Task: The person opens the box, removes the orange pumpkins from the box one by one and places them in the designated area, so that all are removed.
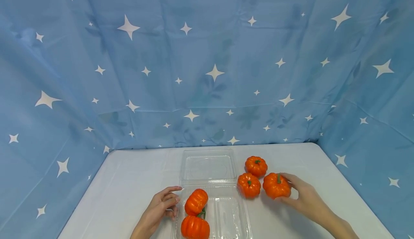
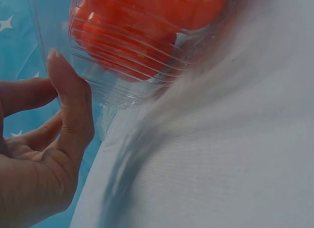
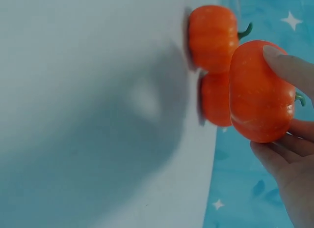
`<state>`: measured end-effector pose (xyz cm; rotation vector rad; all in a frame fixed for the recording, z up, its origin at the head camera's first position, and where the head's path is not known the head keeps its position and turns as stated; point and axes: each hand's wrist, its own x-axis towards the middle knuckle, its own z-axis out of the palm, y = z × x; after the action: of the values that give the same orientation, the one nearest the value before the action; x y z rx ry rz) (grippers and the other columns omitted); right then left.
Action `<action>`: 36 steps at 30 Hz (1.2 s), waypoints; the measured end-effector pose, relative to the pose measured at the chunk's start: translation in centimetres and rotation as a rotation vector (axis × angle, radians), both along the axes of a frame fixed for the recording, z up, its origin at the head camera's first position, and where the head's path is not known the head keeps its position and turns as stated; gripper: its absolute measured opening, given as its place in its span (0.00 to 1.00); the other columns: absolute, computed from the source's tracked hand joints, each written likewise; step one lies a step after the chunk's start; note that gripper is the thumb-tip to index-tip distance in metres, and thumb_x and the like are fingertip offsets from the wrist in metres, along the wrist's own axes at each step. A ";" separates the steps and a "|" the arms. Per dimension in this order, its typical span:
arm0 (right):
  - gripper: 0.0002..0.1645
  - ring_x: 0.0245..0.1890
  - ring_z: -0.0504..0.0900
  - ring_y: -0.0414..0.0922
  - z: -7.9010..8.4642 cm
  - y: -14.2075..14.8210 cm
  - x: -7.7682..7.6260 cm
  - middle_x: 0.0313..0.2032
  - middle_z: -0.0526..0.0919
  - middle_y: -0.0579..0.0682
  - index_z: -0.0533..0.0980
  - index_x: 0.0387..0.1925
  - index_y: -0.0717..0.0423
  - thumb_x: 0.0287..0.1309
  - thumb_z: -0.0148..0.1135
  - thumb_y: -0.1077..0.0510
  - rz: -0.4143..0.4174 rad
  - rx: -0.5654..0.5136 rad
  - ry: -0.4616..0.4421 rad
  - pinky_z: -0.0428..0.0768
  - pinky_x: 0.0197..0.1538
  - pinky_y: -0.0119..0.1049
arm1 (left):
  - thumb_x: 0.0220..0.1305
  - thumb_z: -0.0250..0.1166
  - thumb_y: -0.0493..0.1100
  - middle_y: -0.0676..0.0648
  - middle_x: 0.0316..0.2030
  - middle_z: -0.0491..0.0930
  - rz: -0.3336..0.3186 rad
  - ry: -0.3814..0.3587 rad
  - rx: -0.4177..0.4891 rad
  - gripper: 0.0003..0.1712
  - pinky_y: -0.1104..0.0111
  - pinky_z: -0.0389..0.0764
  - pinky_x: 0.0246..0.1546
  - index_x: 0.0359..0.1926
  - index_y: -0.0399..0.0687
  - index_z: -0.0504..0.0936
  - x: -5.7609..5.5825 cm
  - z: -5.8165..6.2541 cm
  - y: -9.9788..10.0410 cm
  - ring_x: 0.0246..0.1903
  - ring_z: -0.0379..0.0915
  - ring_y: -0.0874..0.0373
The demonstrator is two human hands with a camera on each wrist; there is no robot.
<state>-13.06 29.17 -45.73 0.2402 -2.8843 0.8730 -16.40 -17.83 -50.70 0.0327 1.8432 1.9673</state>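
Observation:
My right hand (image 1: 302, 194) grips a small orange toy pumpkin (image 1: 277, 185) with a green stem, thumb on one side and fingers on the other. In the right wrist view that pumpkin (image 3: 262, 93) is held above the table, a shadow below it. My left hand (image 1: 160, 207) is at the left rim of a clear plastic clamshell container (image 1: 244, 210); in the left wrist view its thumb and a finger (image 2: 29, 94) pinch the rim. Two pumpkins, one toward the back (image 1: 196, 202) and one in front (image 1: 195, 227), lie on their sides in the container's left compartment.
Two more pumpkins, a nearer one (image 1: 249, 185) and a farther one (image 1: 256, 166), stand just right of the container. Its clear lid (image 1: 208, 165) lies opened toward the back. Blue star-patterned curtains (image 1: 207, 99) surround the white table (image 1: 129, 181).

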 end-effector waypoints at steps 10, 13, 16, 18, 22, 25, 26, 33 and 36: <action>0.49 0.57 0.80 0.65 -1.4 1.5 -1.6 0.60 0.78 0.68 0.71 0.66 0.68 0.49 0.81 0.48 -0.031 0.027 -0.074 0.84 0.53 0.60 | 0.74 0.60 0.40 0.49 0.33 0.79 -0.002 0.001 -0.005 0.32 0.70 0.81 0.24 0.73 0.31 0.64 0.0 0.0 -0.1 0.23 0.73 0.61; 0.49 0.58 0.79 0.66 -1.8 1.6 -2.0 0.61 0.78 0.69 0.70 0.66 0.68 0.49 0.81 0.47 -0.040 0.026 -0.100 0.82 0.55 0.61 | 0.73 0.60 0.40 0.50 0.32 0.78 -0.004 0.001 -0.006 0.32 0.70 0.81 0.24 0.73 0.31 0.64 0.0 -0.1 -0.2 0.23 0.72 0.60; 0.49 0.58 0.79 0.66 -2.1 1.7 -2.5 0.61 0.77 0.70 0.70 0.66 0.69 0.50 0.81 0.48 -0.053 0.027 -0.120 0.82 0.56 0.62 | 0.73 0.60 0.40 0.50 0.32 0.78 -0.006 -0.001 -0.003 0.33 0.70 0.81 0.24 0.73 0.31 0.63 0.0 -0.2 -0.2 0.23 0.73 0.60; 0.49 0.58 0.79 0.66 -2.4 1.7 -2.8 0.62 0.77 0.71 0.69 0.67 0.69 0.50 0.81 0.49 -0.064 0.024 -0.129 0.81 0.56 0.61 | 0.73 0.60 0.40 0.50 0.32 0.78 -0.005 -0.002 -0.001 0.33 0.70 0.81 0.24 0.73 0.31 0.63 0.0 -0.2 -0.2 0.23 0.73 0.60; 0.49 0.58 0.78 0.67 -2.8 1.7 -3.3 0.62 0.75 0.72 0.68 0.67 0.70 0.51 0.80 0.48 -0.086 0.026 -0.154 0.81 0.56 0.61 | 0.73 0.60 0.40 0.50 0.32 0.78 -0.001 -0.004 0.001 0.33 0.70 0.81 0.24 0.73 0.31 0.63 0.0 -0.2 -0.2 0.23 0.72 0.61; 0.50 0.58 0.77 0.68 -3.1 1.7 -3.7 0.63 0.74 0.73 0.68 0.67 0.70 0.51 0.80 0.48 -0.104 0.027 -0.165 0.82 0.57 0.61 | 0.73 0.60 0.40 0.50 0.32 0.78 0.000 -0.003 0.003 0.33 0.70 0.81 0.24 0.73 0.30 0.63 0.0 -0.2 -0.2 0.22 0.72 0.61; 0.50 0.58 0.77 0.68 -3.2 1.7 -3.9 0.63 0.74 0.73 0.68 0.67 0.70 0.51 0.80 0.48 -0.109 0.026 -0.168 0.81 0.57 0.61 | 0.73 0.60 0.40 0.50 0.32 0.78 0.001 -0.003 0.004 0.33 0.70 0.81 0.24 0.73 0.30 0.63 0.0 -0.2 -0.2 0.22 0.72 0.61; 0.50 0.58 0.76 0.68 -3.6 1.6 -4.4 0.62 0.74 0.74 0.67 0.66 0.72 0.51 0.80 0.49 -0.114 0.027 -0.139 0.81 0.57 0.62 | 0.73 0.60 0.40 0.50 0.32 0.78 -0.003 -0.004 0.009 0.33 0.70 0.81 0.24 0.73 0.30 0.63 0.0 -0.2 -0.2 0.22 0.72 0.61; 0.50 0.59 0.75 0.69 -3.7 1.6 -4.5 0.62 0.73 0.74 0.67 0.67 0.73 0.51 0.80 0.49 -0.111 0.029 -0.126 0.79 0.58 0.63 | 0.73 0.60 0.40 0.50 0.32 0.78 -0.004 -0.001 0.011 0.33 0.71 0.81 0.24 0.73 0.30 0.63 0.1 -0.2 -0.2 0.22 0.72 0.61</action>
<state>-17.55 30.76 -49.44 0.0280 -2.9939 0.8569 -16.34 -18.07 -50.94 0.0385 1.8300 1.9742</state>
